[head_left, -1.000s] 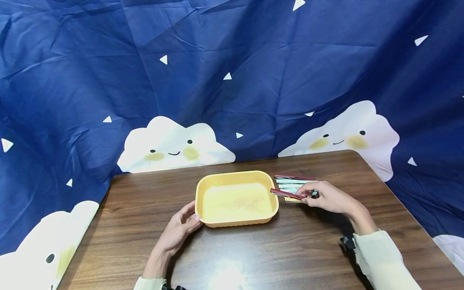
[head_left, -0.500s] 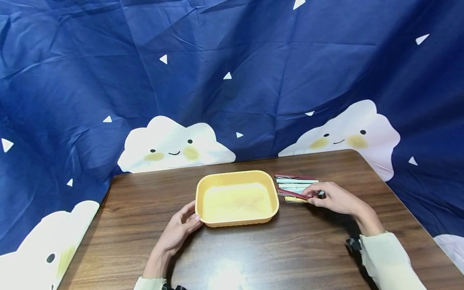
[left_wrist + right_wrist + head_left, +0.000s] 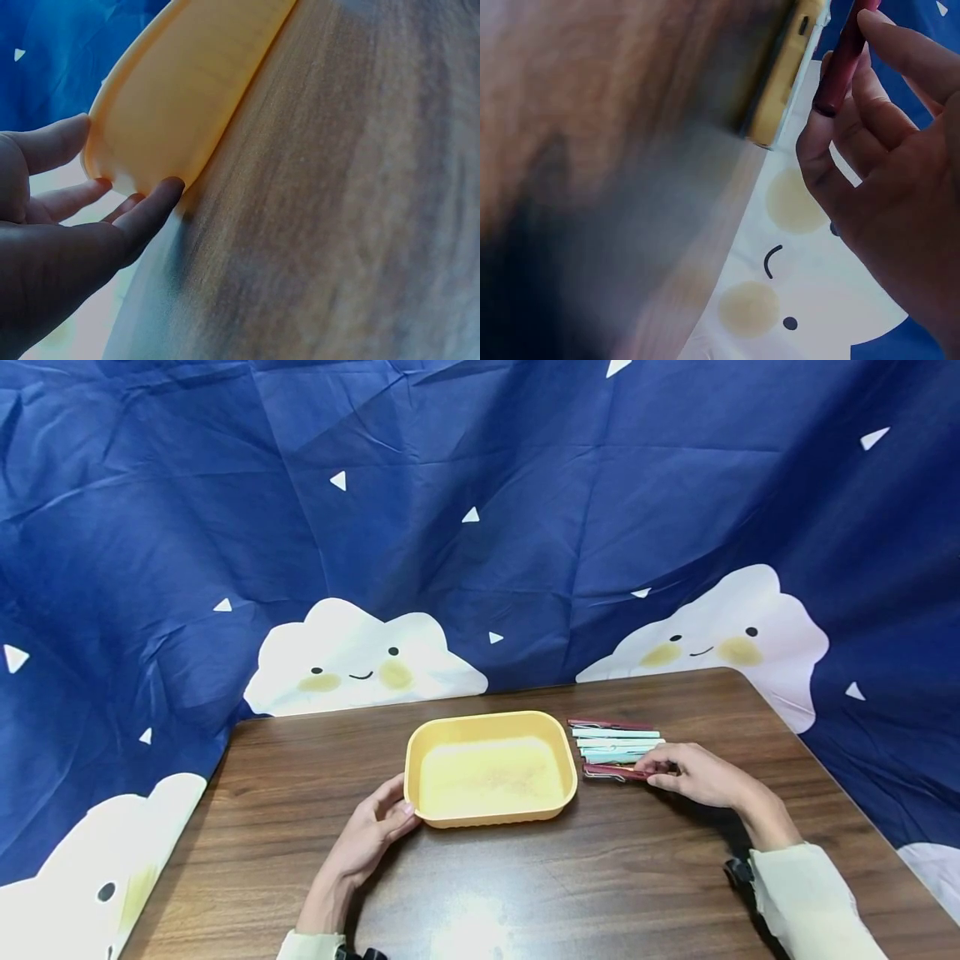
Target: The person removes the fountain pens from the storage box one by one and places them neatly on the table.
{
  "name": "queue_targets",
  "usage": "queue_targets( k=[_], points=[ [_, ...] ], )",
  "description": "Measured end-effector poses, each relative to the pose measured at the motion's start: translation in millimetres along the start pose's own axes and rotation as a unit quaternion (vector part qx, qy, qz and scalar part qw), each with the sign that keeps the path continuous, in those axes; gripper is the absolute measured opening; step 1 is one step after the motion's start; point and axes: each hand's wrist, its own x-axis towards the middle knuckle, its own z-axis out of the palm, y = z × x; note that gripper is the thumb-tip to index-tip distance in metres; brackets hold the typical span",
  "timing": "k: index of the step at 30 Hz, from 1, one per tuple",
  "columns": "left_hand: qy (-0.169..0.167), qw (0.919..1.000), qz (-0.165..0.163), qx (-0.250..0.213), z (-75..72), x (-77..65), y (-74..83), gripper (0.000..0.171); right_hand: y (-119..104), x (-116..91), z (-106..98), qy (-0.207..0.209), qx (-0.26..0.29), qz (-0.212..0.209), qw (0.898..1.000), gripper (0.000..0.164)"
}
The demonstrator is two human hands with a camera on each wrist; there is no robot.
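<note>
A yellow rectangular tray [image 3: 487, 818] stands near the middle of the brown table. My left hand [image 3: 365, 837] touches its near left corner; in the left wrist view the fingertips rest spread against the outside of the tray wall [image 3: 169, 105]. To the tray's right, my right hand [image 3: 693, 774] pinches a dark red pen [image 3: 609, 773] with a silver clip by its right end. Several pens lie side by side just behind: pale green ones [image 3: 617, 734] and another dark red one [image 3: 611, 724]. A yellow pen [image 3: 781, 90] lies beside the held one in the right wrist view.
The wooden table [image 3: 525, 885] ends at a back edge close behind the tray and pens. A blue cloth [image 3: 450, 527] printed with white clouds hangs behind it.
My right hand has drawn the dark red pen rightward, away from the tray rim, and lowered it toward the front of the pen row. The left hand and tray have stayed put.
</note>
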Motion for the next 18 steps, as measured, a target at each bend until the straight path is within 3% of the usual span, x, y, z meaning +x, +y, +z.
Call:
queue_targets(
  k=[10, 18],
  points=[
    [0.0, 1.0, 0.0, 0.0, 0.5, -0.4, 0.6, 0.06, 5.7, 0.7, 6.0, -0.003, -0.023, 0.028, 0.999, 0.017],
    [-0.004, 1.0, 0.002, 0.003, 0.0, -0.7, 1.2, 0.06, 6.2, 3.5, 6.9, 0.012, -0.044, 0.007, 0.999, 0.019]
  ],
)
